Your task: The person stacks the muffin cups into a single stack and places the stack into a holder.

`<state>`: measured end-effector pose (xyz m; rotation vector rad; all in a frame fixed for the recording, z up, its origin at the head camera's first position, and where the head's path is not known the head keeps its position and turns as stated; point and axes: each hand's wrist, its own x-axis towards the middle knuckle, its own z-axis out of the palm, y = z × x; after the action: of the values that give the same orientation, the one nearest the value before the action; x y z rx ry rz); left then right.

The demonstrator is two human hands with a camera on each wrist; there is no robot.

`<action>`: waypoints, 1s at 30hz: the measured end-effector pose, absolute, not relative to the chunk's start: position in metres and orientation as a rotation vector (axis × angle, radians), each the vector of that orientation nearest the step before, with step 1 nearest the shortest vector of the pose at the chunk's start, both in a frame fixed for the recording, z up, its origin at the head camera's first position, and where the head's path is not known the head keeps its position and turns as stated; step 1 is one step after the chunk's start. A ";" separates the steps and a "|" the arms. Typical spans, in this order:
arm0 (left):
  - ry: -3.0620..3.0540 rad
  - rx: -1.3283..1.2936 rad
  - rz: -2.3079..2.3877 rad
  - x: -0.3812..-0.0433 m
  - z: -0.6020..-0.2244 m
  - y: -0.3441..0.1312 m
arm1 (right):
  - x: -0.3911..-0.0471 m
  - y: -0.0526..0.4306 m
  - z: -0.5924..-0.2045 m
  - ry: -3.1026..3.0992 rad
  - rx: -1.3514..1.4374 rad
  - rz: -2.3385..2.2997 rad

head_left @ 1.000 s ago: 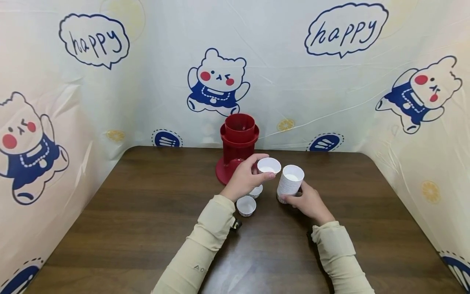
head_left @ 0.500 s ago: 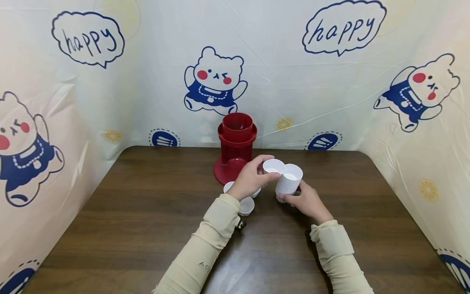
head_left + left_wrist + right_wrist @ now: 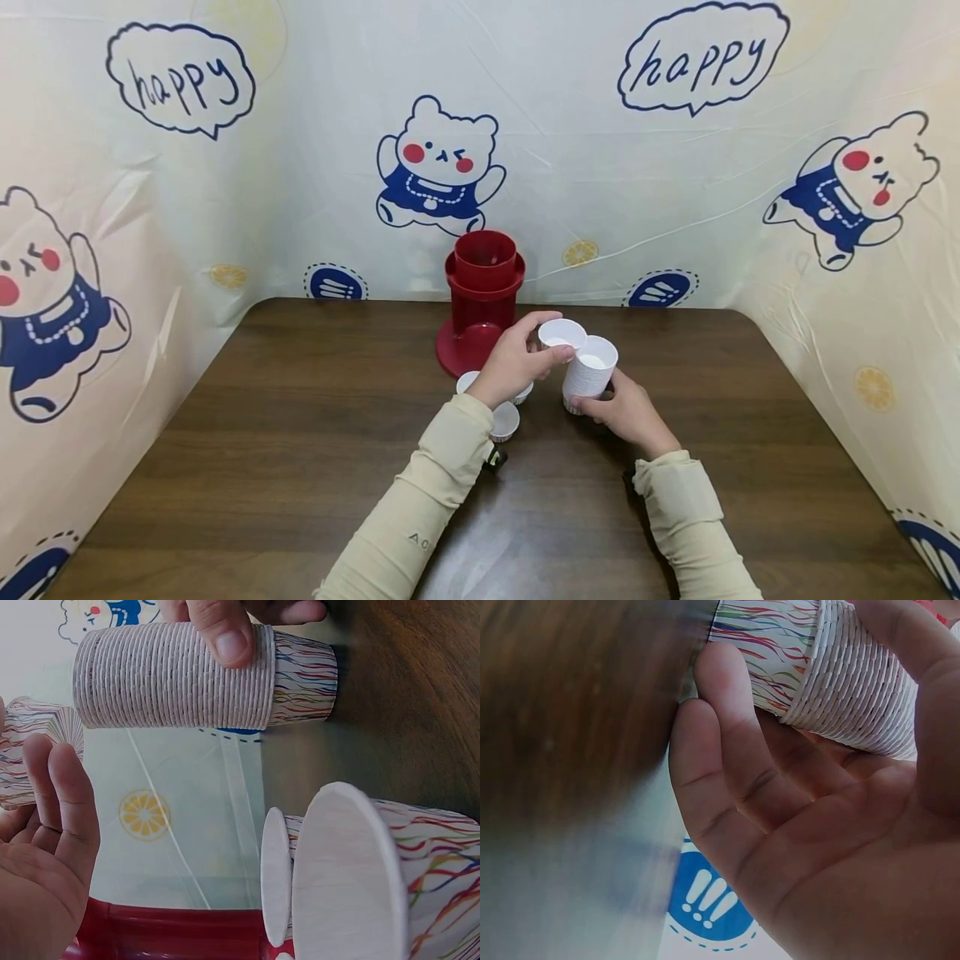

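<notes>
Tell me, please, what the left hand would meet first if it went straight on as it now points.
Probably the cup stack in the right hand; depth is unclear, so the left hand might pass above.

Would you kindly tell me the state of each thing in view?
Left hand, pinching the single cup.
Single cup, mouth up, beside the stack's top.
Right hand, gripping the cup stack.
Cup stack, nested, mouths up.
Loose cups, mouths up, partly hidden.
Red stand, upright, open-topped.
</notes>
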<state>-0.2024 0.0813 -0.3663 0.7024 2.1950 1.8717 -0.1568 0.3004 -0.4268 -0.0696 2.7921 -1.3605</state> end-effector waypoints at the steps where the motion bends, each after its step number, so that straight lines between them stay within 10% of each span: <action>1: 2.192 0.701 1.881 -0.202 -0.366 0.082 | -0.157 0.301 -0.427 2.796 -0.070 -1.359; 30: 2.217 0.744 1.800 -0.201 -0.364 0.114 | -0.157 0.303 -0.427 2.803 -0.079 -1.336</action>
<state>-0.2015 0.1140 -0.3643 0.7440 2.2167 1.8002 -0.1575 0.3032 -0.4265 -0.0788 2.8032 -1.3358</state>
